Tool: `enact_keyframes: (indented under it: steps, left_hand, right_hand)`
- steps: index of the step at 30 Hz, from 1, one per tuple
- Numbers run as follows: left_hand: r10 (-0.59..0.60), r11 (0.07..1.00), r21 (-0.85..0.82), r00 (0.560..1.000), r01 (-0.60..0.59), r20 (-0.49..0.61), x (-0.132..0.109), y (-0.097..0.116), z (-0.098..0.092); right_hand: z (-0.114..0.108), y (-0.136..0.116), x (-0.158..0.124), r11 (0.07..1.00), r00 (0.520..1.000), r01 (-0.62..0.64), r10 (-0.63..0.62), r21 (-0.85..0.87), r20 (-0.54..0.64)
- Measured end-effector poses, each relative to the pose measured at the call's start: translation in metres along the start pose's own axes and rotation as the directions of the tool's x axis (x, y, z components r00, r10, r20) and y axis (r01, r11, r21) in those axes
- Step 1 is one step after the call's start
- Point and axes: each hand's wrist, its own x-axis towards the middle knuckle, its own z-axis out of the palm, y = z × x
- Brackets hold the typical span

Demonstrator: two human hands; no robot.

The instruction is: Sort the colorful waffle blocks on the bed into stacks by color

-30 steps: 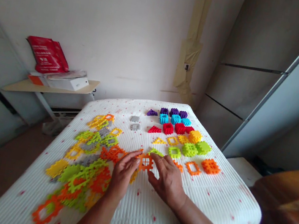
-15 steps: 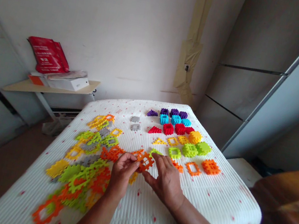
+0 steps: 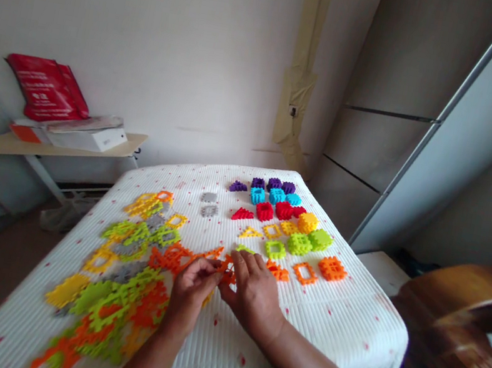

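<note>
Between my two hands, above the middle of the table, is an orange notched plastic tile [image 3: 228, 269] with a window-like grid, partly covered by fingers. My left hand [image 3: 192, 292] pinches its left side between thumb and fingers. The fingers and thumb of my right hand [image 3: 253, 296] close round its right side. Just left of my hands lies a heap of loose orange tiles [image 3: 173, 258]. To the right, beyond my right hand, are an orange square frame [image 3: 305, 274] and a stack of orange tiles [image 3: 332, 268].
Mixed yellow, green, grey and orange tiles [image 3: 107, 293] spread over the table's left side. Colour-sorted rows run back on the right: green [image 3: 299, 244], yellow [image 3: 308, 222], red [image 3: 264, 211], blue [image 3: 257, 195], purple [image 3: 274, 184]. Two grey piles [image 3: 209, 210] stand mid-table. A wooden chair [image 3: 468, 299] is at right.
My right hand has moved in and closed on the orange tile's right side. The tile has turned and shows less of its face. The whole view has shifted to the right.
</note>
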Motion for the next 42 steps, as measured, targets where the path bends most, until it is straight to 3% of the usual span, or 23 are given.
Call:
enact_keyframes:
  steps: [3, 6, 11, 14, 19, 23, 29, 42]
  left_hand:
    - [-0.003, 1.000, 0.026, 1.000, 0.003, 0.014, -0.001, 0.003, 0.000]
    - [-0.012, 0.999, 0.051, 0.999, 0.010, 0.030, -0.002, 0.004, -0.003]
    - [0.023, 0.997, 0.067, 1.000, -0.023, -0.012, 0.001, 0.001, -0.006]
    - [0.027, 0.997, 0.075, 1.000, -0.025, -0.016, 0.003, -0.002, -0.008]
    - [0.034, 0.996, 0.081, 0.998, -0.030, -0.046, 0.006, -0.005, -0.009]
    - [0.025, 0.996, 0.090, 0.996, -0.017, -0.086, 0.004, 0.000, -0.006]
    - [0.003, 0.996, 0.089, 0.997, 0.004, -0.072, 0.003, 0.005, -0.003]
    - [0.014, 0.993, 0.116, 0.999, -0.009, -0.044, 0.004, 0.001, -0.004]
  right_hand:
    - [-0.007, 0.002, 0.000, 1.000, 1.000, 0.005, -0.005, 0.015, 0.008]
    - [-0.029, 0.019, -0.002, 0.999, 0.999, 0.035, -0.036, 0.031, 0.030]
    - [-0.090, 0.087, -0.014, 0.999, 0.993, 0.029, -0.027, -0.018, 0.111]
    - [-0.123, 0.135, -0.023, 0.990, 0.975, -0.039, 0.068, -0.138, 0.212]
    - [-0.142, 0.185, -0.032, 0.973, 0.903, -0.108, 0.183, -0.207, 0.390]
    - [-0.139, 0.191, -0.028, 0.966, 0.863, -0.099, 0.202, -0.237, 0.463]
    - [-0.138, 0.189, -0.022, 0.966, 0.842, -0.098, 0.207, -0.238, 0.497]
    - [-0.135, 0.192, -0.022, 0.973, 0.835, -0.119, 0.205, -0.196, 0.511]
